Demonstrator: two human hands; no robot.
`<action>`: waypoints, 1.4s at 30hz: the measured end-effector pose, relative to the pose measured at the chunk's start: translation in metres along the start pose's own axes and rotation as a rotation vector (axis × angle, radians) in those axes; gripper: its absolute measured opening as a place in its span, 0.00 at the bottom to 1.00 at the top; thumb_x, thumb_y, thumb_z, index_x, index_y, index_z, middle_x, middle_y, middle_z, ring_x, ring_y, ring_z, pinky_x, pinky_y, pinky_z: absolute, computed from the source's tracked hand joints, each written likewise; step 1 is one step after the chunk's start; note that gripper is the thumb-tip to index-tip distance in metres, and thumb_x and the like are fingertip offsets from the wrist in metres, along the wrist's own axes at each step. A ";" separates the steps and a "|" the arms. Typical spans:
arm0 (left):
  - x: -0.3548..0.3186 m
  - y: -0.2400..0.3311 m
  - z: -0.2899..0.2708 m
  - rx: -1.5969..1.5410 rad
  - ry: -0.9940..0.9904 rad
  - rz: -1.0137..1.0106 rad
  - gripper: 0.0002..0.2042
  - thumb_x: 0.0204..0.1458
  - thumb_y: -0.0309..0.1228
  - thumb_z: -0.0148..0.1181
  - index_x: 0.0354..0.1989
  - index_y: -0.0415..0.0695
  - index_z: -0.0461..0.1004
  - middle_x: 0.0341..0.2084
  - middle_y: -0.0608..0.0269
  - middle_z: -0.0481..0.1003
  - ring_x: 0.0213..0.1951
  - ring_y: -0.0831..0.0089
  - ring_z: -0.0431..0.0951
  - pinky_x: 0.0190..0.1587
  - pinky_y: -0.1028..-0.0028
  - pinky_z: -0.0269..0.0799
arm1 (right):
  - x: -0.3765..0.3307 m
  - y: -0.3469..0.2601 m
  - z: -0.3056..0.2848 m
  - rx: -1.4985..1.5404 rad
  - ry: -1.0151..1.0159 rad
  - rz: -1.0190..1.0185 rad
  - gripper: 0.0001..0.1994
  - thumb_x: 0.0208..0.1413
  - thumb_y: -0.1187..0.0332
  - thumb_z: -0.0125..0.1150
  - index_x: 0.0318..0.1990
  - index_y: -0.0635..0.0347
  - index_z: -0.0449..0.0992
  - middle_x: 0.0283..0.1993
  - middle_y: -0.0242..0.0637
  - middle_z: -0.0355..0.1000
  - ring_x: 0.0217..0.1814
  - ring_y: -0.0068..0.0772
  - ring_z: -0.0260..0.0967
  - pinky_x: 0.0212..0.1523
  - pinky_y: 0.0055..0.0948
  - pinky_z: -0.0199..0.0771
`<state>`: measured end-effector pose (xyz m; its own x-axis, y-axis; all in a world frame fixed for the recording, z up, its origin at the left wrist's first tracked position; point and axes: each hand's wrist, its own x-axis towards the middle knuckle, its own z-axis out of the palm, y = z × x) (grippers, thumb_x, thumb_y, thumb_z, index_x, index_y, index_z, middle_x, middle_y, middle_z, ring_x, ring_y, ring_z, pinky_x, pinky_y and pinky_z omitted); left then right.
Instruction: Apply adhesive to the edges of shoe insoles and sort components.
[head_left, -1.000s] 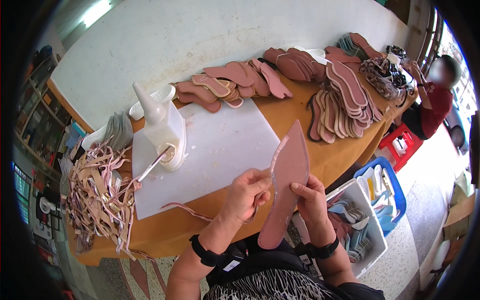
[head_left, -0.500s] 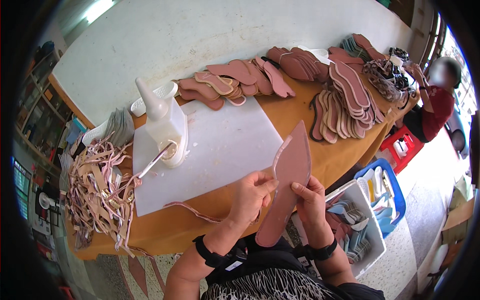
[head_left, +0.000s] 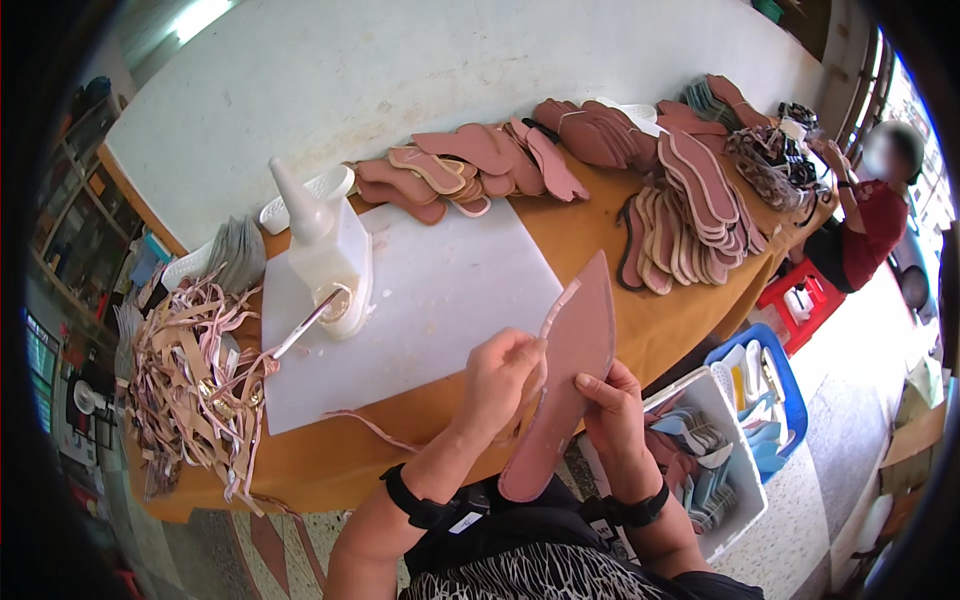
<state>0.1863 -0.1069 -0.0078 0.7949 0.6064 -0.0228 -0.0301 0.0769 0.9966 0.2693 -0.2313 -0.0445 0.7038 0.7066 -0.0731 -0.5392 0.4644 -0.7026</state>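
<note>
A dusty-pink insole (head_left: 565, 385) is held up over the front edge of the table, its pointed end upward. My right hand (head_left: 618, 420) grips its right edge, thumb flat on the near face and fingers behind. On the opposite edge my left hand (head_left: 505, 372) is closed in a pinch, thumb and fingertips at the pale edging strip (head_left: 556, 308) that lines the upper left side. A loose length of pink strip (head_left: 375, 430) runs across the cloth and passes behind my left forearm. What exactly lies between the left fingertips is mostly hidden.
A white board (head_left: 430, 300) carries a white glue bottle (head_left: 335, 255) with a brush (head_left: 305, 325). Strip offcuts (head_left: 200, 385) heap at left. Insole stacks (head_left: 690, 200) line the back. White (head_left: 755, 480) and blue (head_left: 795, 400) bins stand right; a person (head_left: 875, 225) sits beyond.
My left hand has moved up slightly along the insole's left edge. The insole and my right hand have shifted a little left and down.
</note>
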 end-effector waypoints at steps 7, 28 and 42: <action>0.008 -0.002 0.001 0.292 0.057 0.150 0.12 0.50 0.34 0.54 0.25 0.35 0.71 0.12 0.64 0.67 0.18 0.79 0.64 0.23 0.76 0.61 | 0.000 -0.002 -0.004 0.008 -0.024 -0.013 0.09 0.45 0.80 0.55 0.37 0.66 0.72 0.36 0.34 0.71 0.37 0.24 0.67 0.41 0.23 0.66; -0.016 -0.024 -0.013 -0.547 -0.233 -0.256 0.11 0.52 0.29 0.51 0.42 0.37 0.67 0.31 0.60 0.71 0.31 0.74 0.72 0.34 0.76 0.69 | 0.000 -0.009 0.001 -0.029 -0.012 -0.019 0.08 0.45 0.79 0.56 0.36 0.66 0.72 0.35 0.36 0.72 0.35 0.26 0.69 0.40 0.24 0.68; -0.030 -0.026 -0.014 -0.677 -0.082 -0.471 0.04 0.47 0.24 0.57 0.28 0.44 0.68 0.19 0.68 0.66 0.15 0.83 0.60 0.14 0.86 0.52 | -0.006 -0.002 0.002 -0.064 0.036 -0.055 0.08 0.45 0.80 0.55 0.35 0.65 0.73 0.33 0.35 0.73 0.32 0.24 0.69 0.37 0.22 0.69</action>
<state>0.1547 -0.1156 -0.0337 0.8562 0.3338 -0.3944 -0.0203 0.7844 0.6199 0.2648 -0.2356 -0.0414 0.7484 0.6606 -0.0582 -0.4694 0.4657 -0.7501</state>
